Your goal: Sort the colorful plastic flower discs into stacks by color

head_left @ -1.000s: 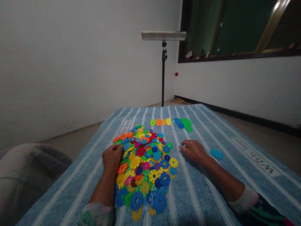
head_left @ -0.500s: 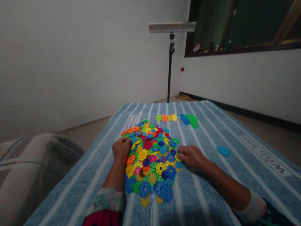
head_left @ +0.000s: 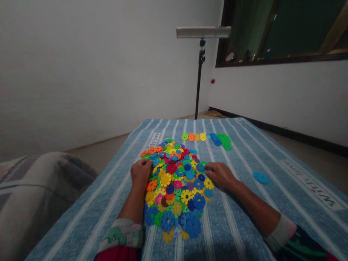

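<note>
Pile of notched discs (head_left: pixel 176 186): a loose, many-coloured heap of thin, flower-edged pieces, lying between the two hands on the striped cloth (head_left: pixel 241 232).
Left hand (head_left: pixel 140 173): at the left edge of the pile, fingers bunched together over its discs; whether one is pinched cannot be told.
Right hand (head_left: pixel 220 174): at the right edge of the pile, fingertips curled close beside a blue disc (head_left: pixel 200 167); whether they grip anything cannot be told.
Step in hand: judged to be picking through the pile, both hands at its margins.
Next move: seems to call for a fingertip pinch on one thin disc, freeing it from overlapping neighbours.
Far pieces: a short row (head_left: pixel 197 137) of green, orange and yellow discs, leading rightward to overlapping blue discs (head_left: pixel 215 139) and green discs (head_left: pixel 225 141).
Light-blue piece (head_left: pixel 261 177): alone, to the right of the right hand, well apart from the pile.
Surroundings: a draped bundle (head_left: pixel 46 192) left of the cloth; a lamp stand (head_left: pixel 199 79) beyond its far edge.
Obstruction: upper discs cover lower ones, so a single piece may drag others along.
</note>
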### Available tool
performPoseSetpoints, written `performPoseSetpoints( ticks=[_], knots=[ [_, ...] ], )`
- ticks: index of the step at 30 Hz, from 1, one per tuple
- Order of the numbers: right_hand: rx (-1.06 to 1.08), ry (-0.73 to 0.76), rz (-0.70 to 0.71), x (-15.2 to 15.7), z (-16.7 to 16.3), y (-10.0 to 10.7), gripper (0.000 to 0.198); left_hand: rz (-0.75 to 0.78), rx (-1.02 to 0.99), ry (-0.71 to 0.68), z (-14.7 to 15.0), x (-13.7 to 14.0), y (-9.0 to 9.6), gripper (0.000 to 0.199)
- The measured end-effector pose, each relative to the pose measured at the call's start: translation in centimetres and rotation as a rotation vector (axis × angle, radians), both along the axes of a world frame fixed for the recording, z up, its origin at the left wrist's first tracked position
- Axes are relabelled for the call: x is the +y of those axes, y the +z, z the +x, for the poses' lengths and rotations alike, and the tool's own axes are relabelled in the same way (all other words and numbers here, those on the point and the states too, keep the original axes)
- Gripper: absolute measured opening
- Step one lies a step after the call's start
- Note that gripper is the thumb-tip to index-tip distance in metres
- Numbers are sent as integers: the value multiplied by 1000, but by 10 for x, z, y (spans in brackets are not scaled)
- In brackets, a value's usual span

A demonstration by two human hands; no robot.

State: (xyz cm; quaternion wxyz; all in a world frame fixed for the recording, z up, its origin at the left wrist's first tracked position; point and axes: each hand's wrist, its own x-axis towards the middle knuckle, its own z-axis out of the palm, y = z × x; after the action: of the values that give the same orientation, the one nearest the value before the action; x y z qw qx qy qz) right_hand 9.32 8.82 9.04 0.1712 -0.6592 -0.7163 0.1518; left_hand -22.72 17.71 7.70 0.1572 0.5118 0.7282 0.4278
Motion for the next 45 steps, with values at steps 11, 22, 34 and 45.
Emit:
performPoseSetpoints(
  ticks=[11, 22, 34, 45],
  knots=[
    [140, 113, -89, 21, -9, 6, 30, -20, -12, 9, 6, -8, 13, 28],
    [145, 108, -52, 25, -8, 5, 49, -34, -15, 20, 2, -4, 11, 27],
    [-163, -227, 74, 51, 33, 14, 44, -26, -6, 4, -5, -1, 7, 28],
    [-321, -271, 54, 115, 82, 11, 47, -11, -45, 22, -2, -4, 10, 25]
  ],
)
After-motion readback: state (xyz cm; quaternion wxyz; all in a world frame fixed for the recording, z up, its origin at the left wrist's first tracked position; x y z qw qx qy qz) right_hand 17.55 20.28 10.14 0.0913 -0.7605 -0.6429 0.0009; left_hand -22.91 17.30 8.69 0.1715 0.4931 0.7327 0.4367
